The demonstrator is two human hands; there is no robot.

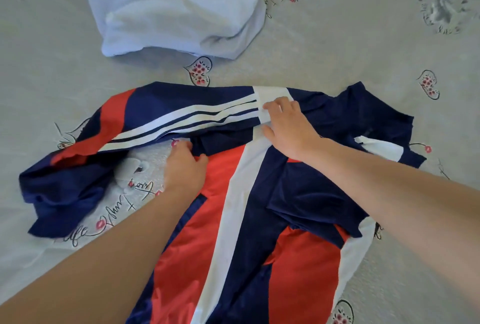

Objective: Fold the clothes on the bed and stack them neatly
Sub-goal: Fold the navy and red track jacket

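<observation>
Left hand [185,165] pinches the navy-red-white jacket [259,194] at its armpit; right hand [288,126] presses flat on the striped sleeve [181,116] on the bed [337,38]

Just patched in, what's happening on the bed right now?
A person is folding a navy, red and white jacket spread on the bedsheet. The left hand pinches the fabric under the striped sleeve, which lies across the top; the right hand rests flat near its shoulder. A pale blue garment lies crumpled beyond, unfolded.
</observation>
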